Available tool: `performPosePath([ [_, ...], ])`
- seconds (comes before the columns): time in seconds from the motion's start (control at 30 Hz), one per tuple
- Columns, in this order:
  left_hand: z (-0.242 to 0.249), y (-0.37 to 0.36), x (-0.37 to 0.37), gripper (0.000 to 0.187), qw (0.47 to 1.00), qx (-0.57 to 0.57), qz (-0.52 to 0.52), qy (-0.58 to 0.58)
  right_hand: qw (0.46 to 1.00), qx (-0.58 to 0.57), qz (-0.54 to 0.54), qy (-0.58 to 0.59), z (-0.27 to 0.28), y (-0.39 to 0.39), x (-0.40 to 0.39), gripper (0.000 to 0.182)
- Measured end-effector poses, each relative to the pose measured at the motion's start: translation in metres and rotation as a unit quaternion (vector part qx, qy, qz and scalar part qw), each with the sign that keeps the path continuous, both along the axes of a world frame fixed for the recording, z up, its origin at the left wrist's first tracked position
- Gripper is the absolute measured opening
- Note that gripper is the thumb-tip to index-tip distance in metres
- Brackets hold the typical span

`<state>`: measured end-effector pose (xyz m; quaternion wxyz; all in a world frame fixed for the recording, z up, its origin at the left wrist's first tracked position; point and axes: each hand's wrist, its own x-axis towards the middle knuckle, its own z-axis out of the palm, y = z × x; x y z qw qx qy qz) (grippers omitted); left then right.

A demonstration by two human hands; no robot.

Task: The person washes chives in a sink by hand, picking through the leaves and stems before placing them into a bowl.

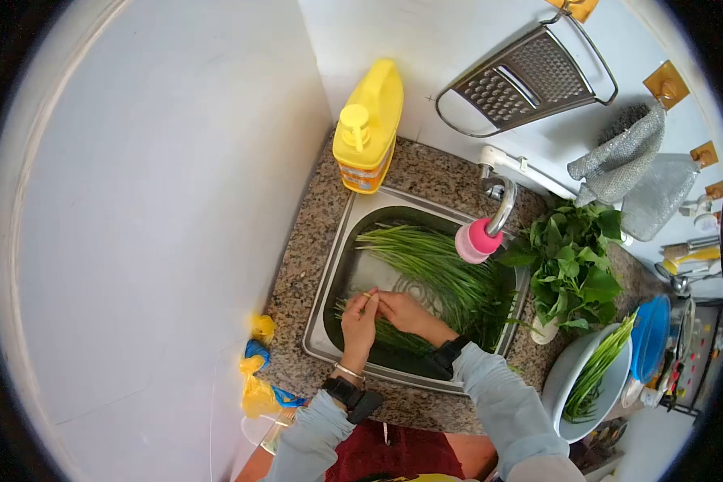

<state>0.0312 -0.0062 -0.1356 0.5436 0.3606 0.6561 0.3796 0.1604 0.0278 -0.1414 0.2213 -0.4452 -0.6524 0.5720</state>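
Note:
Over the sink (312, 341), my left hand (358, 328) and my right hand (403, 312) meet with their fingertips pinched together. A tiny pale bit shows at the fingertips, too small to name. Long green chives (426, 255) lie in the water in the basin, fanned out beyond and to the right of my hands. More of them show beneath my wrists, partly hidden by my hands. Both wrists wear dark bands, and the left one also has a bracelet.
A pink-tipped faucet (479, 239) hangs over the basin's far right. On the granite counter (293, 293) stand a yellow jug (369, 120), leafy greens (574, 261) and a pale bowl (561, 402) holding more chives. A metal grater (530, 76) and mesh cloths (627, 153) hang on the wall.

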Motion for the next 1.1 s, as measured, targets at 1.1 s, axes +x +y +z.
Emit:
performPosePath([
  [1.1, 0.079, -0.032, -0.063, 0.032, 0.944, 0.081, 0.249, -0.198, 0.941, -0.068, -0.069, -0.326, -0.109, -0.023, 0.038, 0.028],
])
